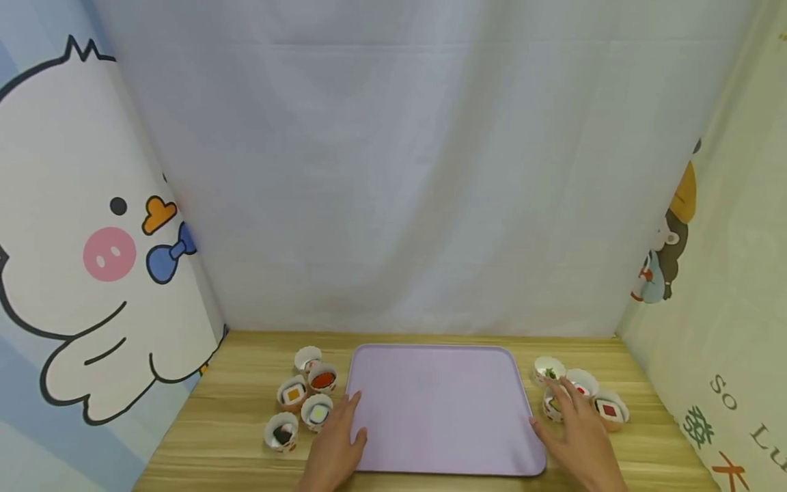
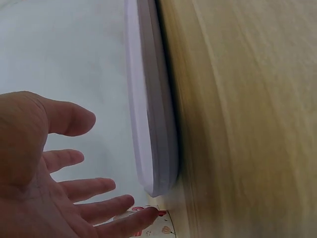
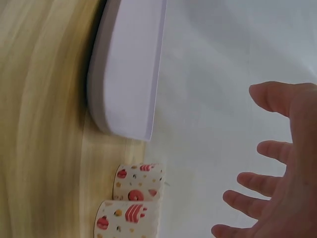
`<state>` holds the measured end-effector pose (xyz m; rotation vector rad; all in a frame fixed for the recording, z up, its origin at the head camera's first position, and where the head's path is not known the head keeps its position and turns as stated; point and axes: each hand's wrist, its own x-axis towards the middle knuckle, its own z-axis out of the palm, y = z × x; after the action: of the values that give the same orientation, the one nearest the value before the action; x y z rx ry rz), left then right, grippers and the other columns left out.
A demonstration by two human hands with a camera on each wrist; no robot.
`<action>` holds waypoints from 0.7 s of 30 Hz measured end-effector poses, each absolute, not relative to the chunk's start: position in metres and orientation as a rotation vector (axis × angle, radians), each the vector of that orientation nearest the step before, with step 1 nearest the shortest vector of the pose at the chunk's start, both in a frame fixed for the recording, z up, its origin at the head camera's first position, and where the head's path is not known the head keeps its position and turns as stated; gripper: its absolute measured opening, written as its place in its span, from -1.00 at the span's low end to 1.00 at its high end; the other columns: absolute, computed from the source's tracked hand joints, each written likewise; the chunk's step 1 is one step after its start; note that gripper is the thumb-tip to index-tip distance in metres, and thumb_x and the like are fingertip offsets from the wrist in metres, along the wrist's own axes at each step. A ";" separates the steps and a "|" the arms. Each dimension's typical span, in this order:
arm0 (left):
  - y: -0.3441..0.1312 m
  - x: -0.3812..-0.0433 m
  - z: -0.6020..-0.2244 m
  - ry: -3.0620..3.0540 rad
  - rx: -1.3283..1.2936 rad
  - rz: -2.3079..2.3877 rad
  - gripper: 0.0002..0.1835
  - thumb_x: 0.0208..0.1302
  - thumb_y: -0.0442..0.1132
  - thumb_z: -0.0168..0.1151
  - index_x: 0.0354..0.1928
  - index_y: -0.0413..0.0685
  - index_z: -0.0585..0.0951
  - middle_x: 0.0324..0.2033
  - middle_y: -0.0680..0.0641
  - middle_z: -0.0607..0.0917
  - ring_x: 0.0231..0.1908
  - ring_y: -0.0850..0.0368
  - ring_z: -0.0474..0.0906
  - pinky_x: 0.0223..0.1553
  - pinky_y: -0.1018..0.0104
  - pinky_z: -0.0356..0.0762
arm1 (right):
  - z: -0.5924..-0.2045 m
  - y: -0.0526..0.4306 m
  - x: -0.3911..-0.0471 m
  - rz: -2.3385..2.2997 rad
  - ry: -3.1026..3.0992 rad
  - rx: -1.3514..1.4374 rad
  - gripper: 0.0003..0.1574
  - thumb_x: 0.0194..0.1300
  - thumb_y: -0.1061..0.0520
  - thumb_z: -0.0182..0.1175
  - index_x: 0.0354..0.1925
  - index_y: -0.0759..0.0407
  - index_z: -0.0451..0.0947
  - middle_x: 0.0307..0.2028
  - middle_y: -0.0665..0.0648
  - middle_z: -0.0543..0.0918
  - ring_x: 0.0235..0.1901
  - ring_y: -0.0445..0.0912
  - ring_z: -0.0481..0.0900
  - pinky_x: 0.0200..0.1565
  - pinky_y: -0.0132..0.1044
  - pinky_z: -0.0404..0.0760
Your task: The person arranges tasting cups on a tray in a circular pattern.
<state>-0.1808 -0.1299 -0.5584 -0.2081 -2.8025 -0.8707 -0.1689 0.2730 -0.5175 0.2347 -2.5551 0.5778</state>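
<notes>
A lilac rectangular tray (image 1: 436,410) lies flat on the wooden table. By its left edge hovers my left hand (image 1: 335,441), fingers extended and holding nothing. In the left wrist view the spread fingers (image 2: 86,190) are apart from the tray's side (image 2: 161,114). My right hand (image 1: 578,434) reaches past the tray's right edge, over a group of small paper cups, and partly hides them. Its fingers (image 3: 260,183) are spread, with nothing between them, in the right wrist view. Patterned cups (image 3: 138,182) stand below that hand, beyond the tray corner (image 3: 121,124).
Left of the tray stand several scalloped paper cups, among them one with orange-red filling (image 1: 322,379) and one with a dark-and-white piece (image 1: 282,434). At right, cups hold something green (image 1: 549,372) and a dark-red square on white (image 1: 609,411). A pale curtain (image 1: 393,171) hangs behind.
</notes>
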 end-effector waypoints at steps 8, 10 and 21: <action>-0.134 -0.181 -0.564 -2.795 -0.177 -0.910 -0.37 0.16 -0.34 0.27 0.33 -0.19 0.42 0.22 -0.38 0.51 0.24 -0.31 0.44 0.17 -0.22 0.43 | -0.518 0.292 -0.159 0.657 -2.603 0.138 -0.10 0.09 -0.04 0.43 0.31 0.25 0.35 0.23 0.47 0.39 0.09 0.43 0.44 -0.08 0.38 0.44; -0.136 -0.183 -0.565 -2.776 -0.186 -0.911 -0.37 0.13 -0.38 0.27 0.31 -0.24 0.42 0.19 -0.36 0.54 0.20 -0.31 0.47 0.16 -0.20 0.45 | -0.518 0.296 -0.157 0.673 -2.633 0.102 -0.09 0.11 -0.06 0.42 0.31 0.25 0.33 0.24 0.47 0.37 0.12 0.42 0.40 -0.06 0.38 0.43; -0.145 -0.191 -0.563 -2.784 -0.080 -1.032 -0.39 0.10 -0.43 0.26 0.27 -0.32 0.44 0.13 -0.34 0.60 0.13 -0.29 0.54 0.12 -0.17 0.49 | -0.535 0.319 -0.155 0.737 -2.613 -0.022 -0.14 -0.01 0.07 0.50 0.21 0.25 0.37 0.17 0.43 0.41 0.12 0.37 0.40 -0.02 0.32 0.42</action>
<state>-0.1910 -0.1450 -0.5627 -0.0804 -2.7837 -1.0318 -0.1549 0.3188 -0.5349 -0.0219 -2.6134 0.7372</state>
